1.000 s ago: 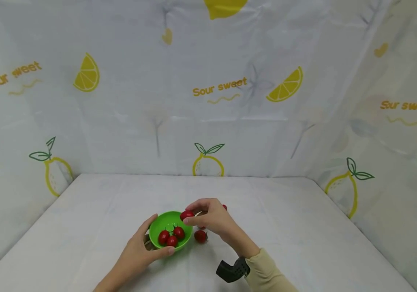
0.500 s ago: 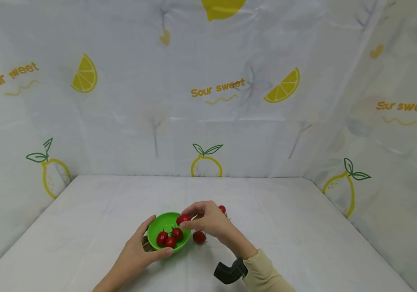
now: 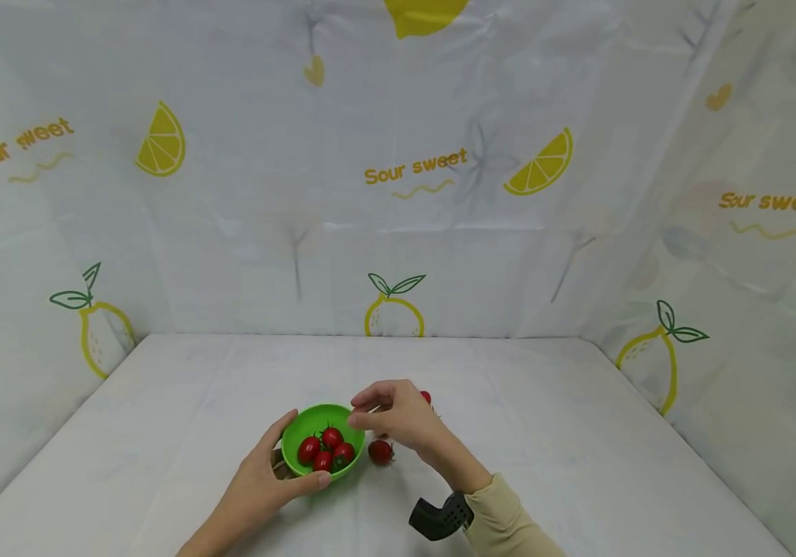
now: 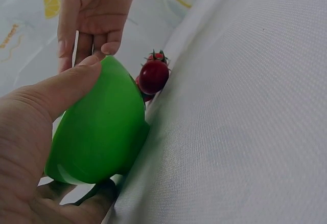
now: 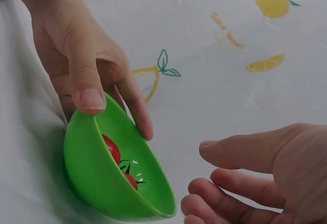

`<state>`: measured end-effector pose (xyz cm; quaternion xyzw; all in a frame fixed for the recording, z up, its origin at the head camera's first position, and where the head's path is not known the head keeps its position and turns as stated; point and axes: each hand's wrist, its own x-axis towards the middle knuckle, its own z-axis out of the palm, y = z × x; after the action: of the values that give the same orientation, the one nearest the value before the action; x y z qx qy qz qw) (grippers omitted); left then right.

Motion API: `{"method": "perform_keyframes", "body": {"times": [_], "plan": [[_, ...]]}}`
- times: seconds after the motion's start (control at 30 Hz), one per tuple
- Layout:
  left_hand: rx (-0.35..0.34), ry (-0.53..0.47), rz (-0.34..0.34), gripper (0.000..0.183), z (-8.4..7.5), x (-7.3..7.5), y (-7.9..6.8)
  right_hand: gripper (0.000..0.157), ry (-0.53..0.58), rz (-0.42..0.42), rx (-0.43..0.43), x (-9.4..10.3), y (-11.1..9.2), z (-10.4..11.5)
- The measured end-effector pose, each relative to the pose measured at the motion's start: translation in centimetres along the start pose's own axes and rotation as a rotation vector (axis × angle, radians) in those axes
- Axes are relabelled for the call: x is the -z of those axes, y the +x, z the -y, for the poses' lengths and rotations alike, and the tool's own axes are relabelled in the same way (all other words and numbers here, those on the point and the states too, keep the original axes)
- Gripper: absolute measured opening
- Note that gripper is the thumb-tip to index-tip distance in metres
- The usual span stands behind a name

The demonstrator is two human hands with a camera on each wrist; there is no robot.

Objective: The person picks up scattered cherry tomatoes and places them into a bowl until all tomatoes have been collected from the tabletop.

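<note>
My left hand (image 3: 263, 473) grips a green bowl (image 3: 308, 423), with the thumb on the near rim and fingers round the far left side. Several red cherry tomatoes (image 3: 331, 438) with green stems lie inside the bowl. Over the bowl's right rim, my right hand (image 3: 401, 414) has its fingers loosely bent and apart, with nothing between them. In the right wrist view the same gap shows between thumb and fingers of the right hand (image 5: 255, 173). A cherry tomato (image 3: 380, 452) lies on the table just right of the bowl.
Another cherry tomato (image 3: 426, 397) lies behind the right hand, partly hidden by it. A white cloth covers the table (image 3: 544, 441). Lemon-printed sheets (image 3: 265, 216) stand at the back and sides. A black device (image 3: 439, 518) sits on the right wrist.
The right hand has moved a cherry tomato left over the bowl and let it go. It now lies among the others, and the right hand's fingers have parted. The left hand keeps its grip.
</note>
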<state>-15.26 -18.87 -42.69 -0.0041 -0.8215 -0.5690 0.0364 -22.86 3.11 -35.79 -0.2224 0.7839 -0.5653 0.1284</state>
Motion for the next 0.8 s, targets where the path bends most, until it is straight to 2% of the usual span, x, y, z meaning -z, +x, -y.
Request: {"method": "perform_keyframes", "body": {"times": [0.37,0.6,0.8], "plan": [[-0.004,0.04,-0.001,0.1,-0.1,0.2,-0.2,0.021,0.01,-0.066,0.0,0.5,0.0,0.4],[-0.002,0.051,0.009,0.101,-0.2,0.2,-0.2,0.023,0.044,-0.154,0.015,1.7,-0.6,-0.1],[0.003,0.051,0.01,0.102,-0.2,0.1,-0.1,0.021,0.018,-0.167,0.002,2.9,-1.6,-0.6]]}}
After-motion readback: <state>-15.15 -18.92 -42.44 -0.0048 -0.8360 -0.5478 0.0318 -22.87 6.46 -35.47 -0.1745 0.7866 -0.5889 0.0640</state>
